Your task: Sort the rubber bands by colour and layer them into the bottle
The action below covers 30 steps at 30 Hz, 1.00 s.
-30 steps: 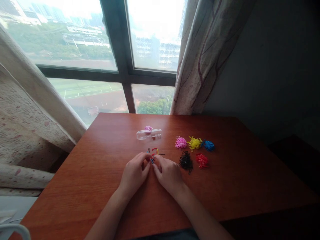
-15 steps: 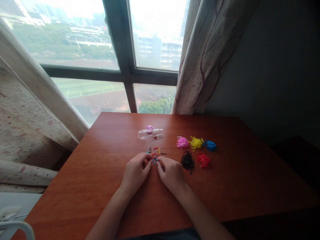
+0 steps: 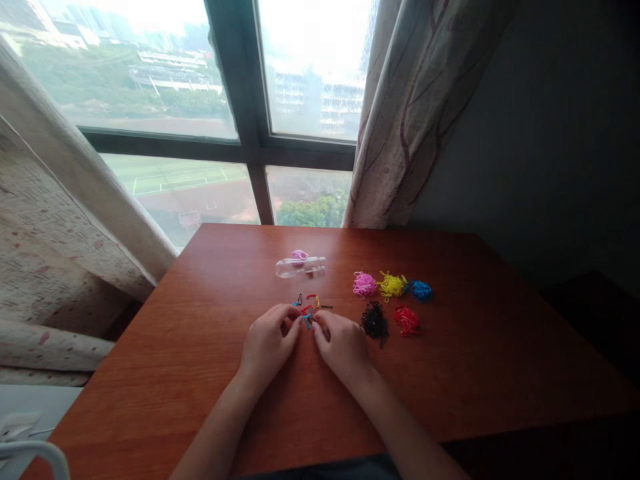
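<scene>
My left hand (image 3: pixel 271 339) and my right hand (image 3: pixel 344 348) rest on the table, facing each other with a narrow gap between. The thumb and index finger of each are bent together in a pinch; whatever lies between the fingertips is too small to make out. In the gap is a small cluster of blue and dark rubber bands (image 3: pixel 307 320), close to both sets of fingertips. Just beyond lie a red band (image 3: pixel 307 310), a yellow band (image 3: pixel 317 302), a black band (image 3: pixel 300 299) and a few other loose pieces.
A clear plastic bottle (image 3: pixel 300 268) lies on its side farther back, a pink item (image 3: pixel 299 255) by it. To the right are piles of pink bands (image 3: pixel 365 285), yellow bands (image 3: pixel 393 285), blue bands (image 3: pixel 420 291), black bands (image 3: pixel 375 321) and red bands (image 3: pixel 407 321). A window stands behind the wooden table (image 3: pixel 480 373).
My left hand has shifted slightly left, widening the gap between the fingertips. More of the blue and red bands shows there. My right hand has barely moved.
</scene>
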{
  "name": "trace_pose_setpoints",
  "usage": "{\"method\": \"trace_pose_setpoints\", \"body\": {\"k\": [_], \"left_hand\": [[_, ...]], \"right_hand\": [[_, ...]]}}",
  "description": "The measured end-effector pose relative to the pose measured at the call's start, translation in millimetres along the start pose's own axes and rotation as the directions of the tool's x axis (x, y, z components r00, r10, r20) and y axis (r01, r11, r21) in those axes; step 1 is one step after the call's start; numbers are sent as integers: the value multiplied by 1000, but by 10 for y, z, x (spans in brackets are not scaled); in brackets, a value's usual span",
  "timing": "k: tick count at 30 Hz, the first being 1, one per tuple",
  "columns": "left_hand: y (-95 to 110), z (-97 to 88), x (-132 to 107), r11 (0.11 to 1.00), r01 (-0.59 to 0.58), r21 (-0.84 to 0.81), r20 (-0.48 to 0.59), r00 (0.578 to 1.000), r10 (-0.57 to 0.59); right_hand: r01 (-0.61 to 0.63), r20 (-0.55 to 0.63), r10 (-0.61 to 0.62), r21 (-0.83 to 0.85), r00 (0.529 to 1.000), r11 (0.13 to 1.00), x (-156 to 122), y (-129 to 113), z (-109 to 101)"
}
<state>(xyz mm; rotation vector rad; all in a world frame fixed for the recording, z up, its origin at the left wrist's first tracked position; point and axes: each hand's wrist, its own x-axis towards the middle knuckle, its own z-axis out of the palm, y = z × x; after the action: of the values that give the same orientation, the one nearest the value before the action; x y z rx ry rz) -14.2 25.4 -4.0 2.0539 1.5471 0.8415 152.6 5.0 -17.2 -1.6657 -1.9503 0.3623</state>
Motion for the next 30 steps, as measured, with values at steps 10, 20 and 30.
{"method": "trace_pose_setpoints", "body": {"k": [10,20,30], "left_hand": [[45,22,3,992,-93,-81,19,995,95],[10,21,-7,991,-79,-106,26,996,82],[17,53,-28,996,-82,-38,33,996,83]], "right_hand": [[81,-38,-78,91,996,993,-23,31,0],[75,-226,-62,50,972,996,-82,180,-259],[-368,-492,225,-216,841,904,66,1797,-1297]]}}
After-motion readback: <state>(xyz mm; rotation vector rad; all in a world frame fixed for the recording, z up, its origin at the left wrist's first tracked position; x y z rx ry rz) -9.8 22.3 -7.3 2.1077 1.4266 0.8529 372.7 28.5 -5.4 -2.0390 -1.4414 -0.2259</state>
